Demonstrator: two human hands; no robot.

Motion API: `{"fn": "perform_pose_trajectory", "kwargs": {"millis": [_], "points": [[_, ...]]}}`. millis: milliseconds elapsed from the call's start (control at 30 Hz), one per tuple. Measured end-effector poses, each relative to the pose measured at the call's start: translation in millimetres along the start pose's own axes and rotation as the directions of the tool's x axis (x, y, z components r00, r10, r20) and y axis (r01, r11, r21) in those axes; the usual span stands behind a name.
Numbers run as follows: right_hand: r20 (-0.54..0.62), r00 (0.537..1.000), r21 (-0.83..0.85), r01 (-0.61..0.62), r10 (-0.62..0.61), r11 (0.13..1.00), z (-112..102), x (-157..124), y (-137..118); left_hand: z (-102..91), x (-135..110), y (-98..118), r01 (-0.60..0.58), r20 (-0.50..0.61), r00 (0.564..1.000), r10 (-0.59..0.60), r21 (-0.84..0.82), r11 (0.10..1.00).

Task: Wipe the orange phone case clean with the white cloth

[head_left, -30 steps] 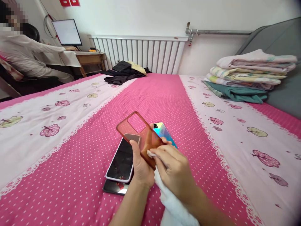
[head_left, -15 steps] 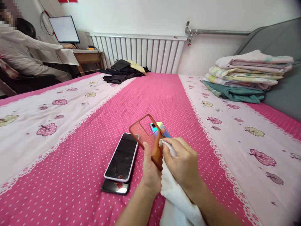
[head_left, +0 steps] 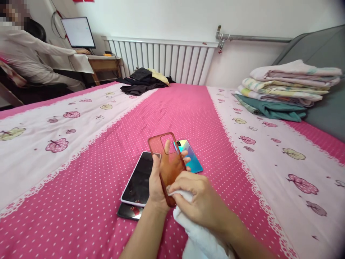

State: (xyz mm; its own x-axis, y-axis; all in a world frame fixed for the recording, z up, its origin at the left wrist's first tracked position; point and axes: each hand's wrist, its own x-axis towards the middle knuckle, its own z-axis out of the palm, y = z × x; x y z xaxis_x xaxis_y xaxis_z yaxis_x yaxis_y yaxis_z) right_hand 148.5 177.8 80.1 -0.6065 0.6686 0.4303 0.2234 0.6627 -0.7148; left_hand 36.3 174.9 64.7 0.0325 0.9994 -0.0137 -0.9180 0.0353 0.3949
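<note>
The clear red-brown phone case (head_left: pixel 172 166) sits in my left hand (head_left: pixel 157 189), above the bed, its camera cutout toward twelve o'clock. Half a second ago it leaned more toward eleven; now it stands straighter, and a fingertip shows through the cutout. My thumb closes over its nine o'clock edge, other fingertips come out past the three o'clock edge, and the palm shows amber through the plastic. My right hand (head_left: pixel 198 198) pinches one white cloth (head_left: pixel 201 239), whose bunched tip meets the case low down, near six o'clock; before, that tip was higher up, by the right edge. The rest of the cloth hangs toward five.

I count one case, one cloth and three phone-like slabs. From the case, the white-edged phone (head_left: pixel 137 180) lies toward eight to nine, its top corner behind the case, overlapping a black slab (head_left: pixel 129 212). The shiny blue phone (head_left: pixel 192 163) lies back-up near three, partly behind my fingers. All rest on the pink dotted bedspread (head_left: pixel 185 111).

Farther out, one heap of dark clothes (head_left: pixel 140 86) lies near eleven, one folded stack (head_left: pixel 285 86) at two, and one seated person (head_left: pixel 24 54) at ten.
</note>
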Motion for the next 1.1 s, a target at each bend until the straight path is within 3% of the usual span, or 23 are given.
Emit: {"fn": "perform_pose_trajectory", "kwargs": {"millis": [67,133,233,300,367,567,767,933,1100], "points": [[0.063,0.998,-0.008,-0.023,0.023,1.0,-8,0,-4,0.0,-1,-1,0.02,0.029,0.999,-0.02,-0.01,1.0],[0.033,0.997,-0.034,-0.064,0.065,0.997,-17,-1,-7,1.0,-1,-1,0.044,0.063,0.997,-0.043,-0.012,0.999],[-0.21,0.974,-0.092,-0.103,0.082,0.99,-26,0,-7,3.3,-3,-3,0.063,0.102,0.993,-0.064,0.011,0.998],[-0.377,0.925,-0.138,-0.091,0.032,0.986,-28,1,-6,4.3,-4,-6,0.084,0.126,0.988,-0.088,0.036,0.996],[-0.467,0.883,-0.198,-0.059,-0.042,0.978,-27,1,-6,4.5,-5,-12,0.136,0.15,0.978,-0.144,0.06,0.989],[-0.504,0.837,-0.353,0.023,-0.211,0.935,-13,3,-5,3.4,-9,-28,0.246,0.167,0.953,-0.252,0.058,0.968],[-0.35,0.921,-0.262,0.079,-0.171,0.962,-9,2,-1,3.6,-7,-24,0.182,0.146,0.971,-0.19,0.065,0.981],[-0.108,0.985,-0.149,0.115,-0.132,0.982,-6,-1,1,1.9,-5,-8,0.14,0.114,0.983,-0.146,0.058,0.988],[0.187,0.982,-0.158,0.036,-0.006,0.987,-5,-8,-3,-0.5,-1,11,0.031,0.126,0.991,-0.036,0.046,0.998]]}}
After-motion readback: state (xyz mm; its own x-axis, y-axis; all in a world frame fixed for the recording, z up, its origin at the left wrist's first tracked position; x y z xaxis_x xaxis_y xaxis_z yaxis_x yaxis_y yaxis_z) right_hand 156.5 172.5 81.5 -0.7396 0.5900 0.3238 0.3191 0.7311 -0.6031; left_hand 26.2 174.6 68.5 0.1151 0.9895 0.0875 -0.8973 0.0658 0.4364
